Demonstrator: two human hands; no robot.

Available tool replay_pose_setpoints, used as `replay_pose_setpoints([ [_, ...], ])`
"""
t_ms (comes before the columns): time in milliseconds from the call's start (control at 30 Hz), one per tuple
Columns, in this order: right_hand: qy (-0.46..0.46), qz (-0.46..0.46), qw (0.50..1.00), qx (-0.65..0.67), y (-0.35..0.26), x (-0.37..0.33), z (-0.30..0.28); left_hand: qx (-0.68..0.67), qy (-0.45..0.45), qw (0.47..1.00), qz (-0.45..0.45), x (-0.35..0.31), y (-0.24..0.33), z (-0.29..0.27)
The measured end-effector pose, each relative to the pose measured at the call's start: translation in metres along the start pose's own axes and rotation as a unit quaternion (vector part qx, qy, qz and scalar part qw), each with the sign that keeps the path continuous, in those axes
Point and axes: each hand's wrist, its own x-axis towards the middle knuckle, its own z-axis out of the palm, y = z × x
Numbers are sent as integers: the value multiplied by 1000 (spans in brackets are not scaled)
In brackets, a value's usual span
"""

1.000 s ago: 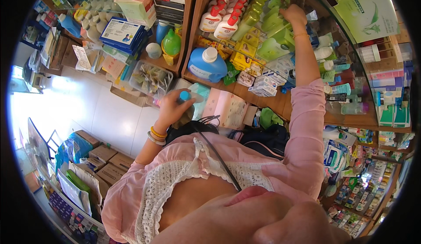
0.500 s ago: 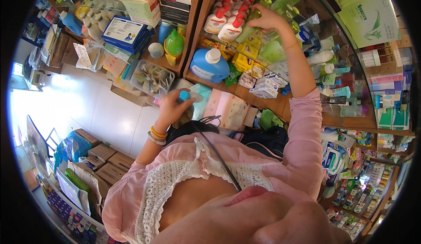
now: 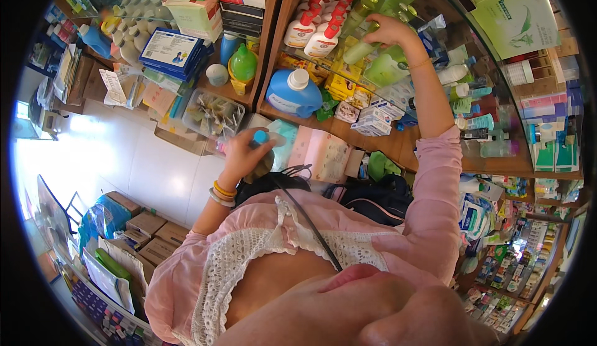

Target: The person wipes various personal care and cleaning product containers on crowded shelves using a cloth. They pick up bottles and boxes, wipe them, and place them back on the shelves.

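My right hand [image 3: 395, 33] reaches far over the shelf. Its fingers are closed round the top of a slim pale green bottle [image 3: 359, 52], which leans down and to the left. Behind it runs a row of similar green bottles [image 3: 367, 4]. To the left stand rows of white bottles [image 3: 321, 43] with red caps. My left hand [image 3: 241, 157] is near my body, wrapped round a bottle with a blue cap [image 3: 260, 137]. The fingers hide much of that bottle's body, which looks dark.
A large blue jug [image 3: 293, 92] stands at the shelf's front left, and yellow packets [image 3: 348, 84] lie under the green bottle. A glass edge [image 3: 354, 79] crosses the shelf front. A clear plastic bin [image 3: 214, 113] lies beyond my left hand; cardboard boxes [image 3: 163, 234] are stacked at lower left.
My right hand has shifted a little right and nearer, drawing the pale green bottle away from the row and tilting it. The left hand still holds the blue-capped bottle in place.
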Motion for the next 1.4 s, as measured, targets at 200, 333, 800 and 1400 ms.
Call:
replay_pose_setpoints([
  [200,-47,73,995,-46,-30,-9,-26,2,3,1000,-7,-3,0,-4],
  [333,-87,93,987,-96,-23,4,-32,-7,2,999,-34,-4,5,-9],
  [800,-65,36,958,-277,-26,-4,-29,-33,3,999,-37,-4,-14,-5],
  [1400,8,14,928,-371,-37,-34,-12,-11,-2,1000,-20,3,-2,-7],
])
